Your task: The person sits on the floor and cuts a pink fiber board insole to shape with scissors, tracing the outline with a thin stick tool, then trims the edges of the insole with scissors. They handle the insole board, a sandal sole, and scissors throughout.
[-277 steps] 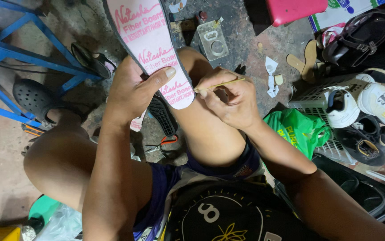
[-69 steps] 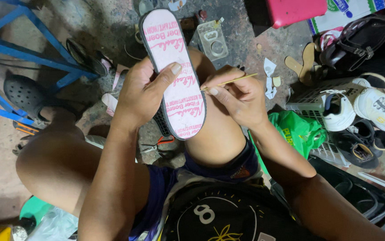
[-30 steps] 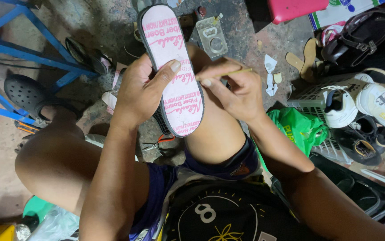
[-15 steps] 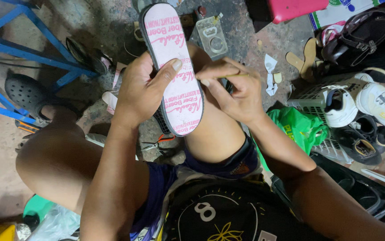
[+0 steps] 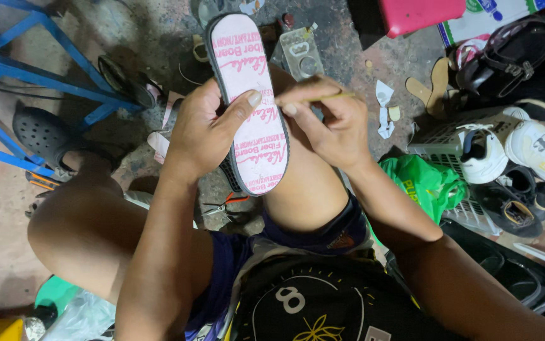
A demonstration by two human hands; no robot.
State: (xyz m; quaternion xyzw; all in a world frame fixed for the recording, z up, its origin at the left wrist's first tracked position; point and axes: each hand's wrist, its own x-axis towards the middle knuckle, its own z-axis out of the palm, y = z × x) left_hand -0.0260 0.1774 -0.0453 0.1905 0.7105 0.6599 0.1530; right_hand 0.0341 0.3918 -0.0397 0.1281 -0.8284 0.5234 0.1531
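Insole board: the pink-and-white shoe sole (image 5: pixel 250 107) with its dark rim lies lengthwise over your right knee, printed side up, toe end pointing away from you.
Left hand: your left hand (image 5: pixel 206 132) wraps the sole's left edge, thumb laid flat across the printed face, fingers curled underneath; it is clamped on the sole.
Right hand: your right hand (image 5: pixel 332 123) pinches a thin yellowish stick (image 5: pixel 323 97) between thumb and fingertips, right at the sole's right edge.
Step in hand: you look to be working along the right rim with the stick, most likely spreading or marking near the middle of the sole.
Next move: this would call for a steady left grip so the sole does not rock on the knee, and a light, even stroke that keeps to the rim and off the printed face.
Hidden: the stick's working tip sits behind your fingers, so you cannot tell whether it touches the sole or carries anything.
Cut off: the underside of the sole and your left fingers below it are out of sight.
Hard to make out: pliers with orange handles (image 5: pixel 225 205) lie on the floor between your legs, half in shadow.
Around you: white sneakers (image 5: pixel 484 155) in a basket, a green bag (image 5: pixel 421 183), a blue metal frame (image 5: pixel 26 69).
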